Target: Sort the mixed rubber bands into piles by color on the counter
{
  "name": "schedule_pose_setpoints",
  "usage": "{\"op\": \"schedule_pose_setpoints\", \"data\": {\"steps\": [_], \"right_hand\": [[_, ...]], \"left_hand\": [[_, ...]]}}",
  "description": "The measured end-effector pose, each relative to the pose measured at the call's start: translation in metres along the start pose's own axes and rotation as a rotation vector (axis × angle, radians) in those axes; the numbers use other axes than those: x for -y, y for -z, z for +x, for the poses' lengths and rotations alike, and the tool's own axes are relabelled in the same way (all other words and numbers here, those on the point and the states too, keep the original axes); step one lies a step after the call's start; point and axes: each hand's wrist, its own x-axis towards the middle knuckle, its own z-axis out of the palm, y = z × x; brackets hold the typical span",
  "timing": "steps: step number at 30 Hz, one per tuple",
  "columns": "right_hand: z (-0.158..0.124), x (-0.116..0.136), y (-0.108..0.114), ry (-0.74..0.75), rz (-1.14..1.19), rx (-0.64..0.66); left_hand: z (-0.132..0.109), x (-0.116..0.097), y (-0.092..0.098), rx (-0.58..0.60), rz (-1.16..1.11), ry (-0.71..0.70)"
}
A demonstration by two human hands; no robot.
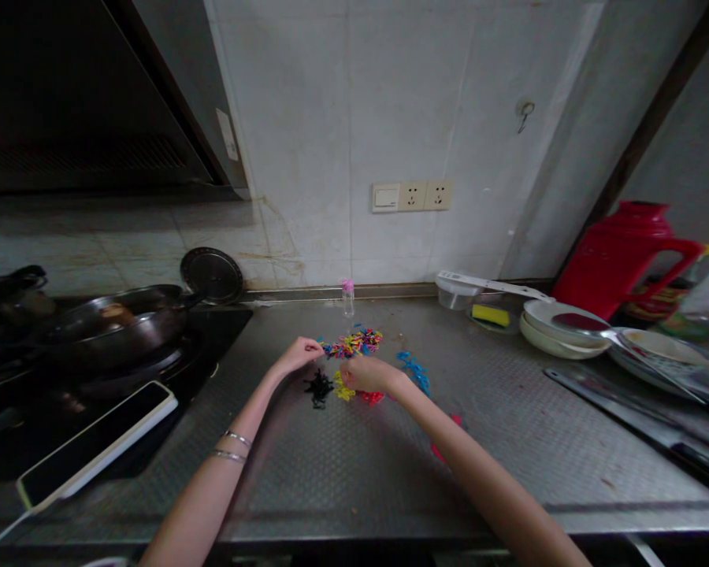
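A mixed pile of small coloured bands (354,343), like little rubber bands, lies on the metal counter. My left hand (300,353) is at its left end, thumb and fingers pinched together; whatever is between them is too small to make out. Just in front of the pile, my right hand (367,373) is closed above the yellow bands (342,387), its fingertips mostly hidden. Black bands (318,388) form a heap to the left, red bands (372,398) show under my right hand, and blue bands (414,372) lie to its right.
A small clear bottle with a pink cap (347,298) stands near the wall. To the left are a phone-like device (98,441) and a wok (115,327) on the stove. Bowls (561,335), a yellow sponge (490,316), a knife (620,417) and a red thermos (618,256) occupy the right.
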Motion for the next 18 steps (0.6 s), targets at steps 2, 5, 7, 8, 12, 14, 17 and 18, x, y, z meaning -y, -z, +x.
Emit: {"op": "schedule_pose_setpoints", "data": {"steps": [2, 5, 7, 8, 12, 14, 17, 18], "right_hand": [[-0.001, -0.002, 0.0, -0.003, 0.011, -0.007], [-0.006, -0.01, 0.001, 0.006, 0.043, -0.038], [-0.011, -0.019, 0.001, 0.013, 0.091, -0.083], [-0.014, -0.025, 0.001, 0.011, 0.117, -0.107], [-0.031, -0.05, -0.002, -0.056, 0.184, -0.177], [-0.042, -0.061, -0.004, -0.087, 0.236, -0.207], [-0.058, -0.075, -0.008, -0.139, 0.281, -0.25], [-0.062, -0.078, -0.009, -0.157, 0.295, -0.254]], "left_hand": [[0.0, -0.001, 0.0, 0.0, -0.006, 0.007], [-0.002, -0.003, 0.001, -0.011, 0.002, 0.008], [-0.002, -0.004, 0.003, -0.035, 0.02, 0.012], [-0.003, -0.005, 0.004, -0.051, 0.031, 0.014], [-0.003, -0.001, 0.016, -0.137, 0.088, 0.024], [-0.002, 0.003, 0.023, -0.166, 0.133, 0.024], [0.0, 0.009, 0.03, -0.17, 0.238, 0.024], [0.002, 0.011, 0.031, -0.167, 0.276, 0.025]]}}
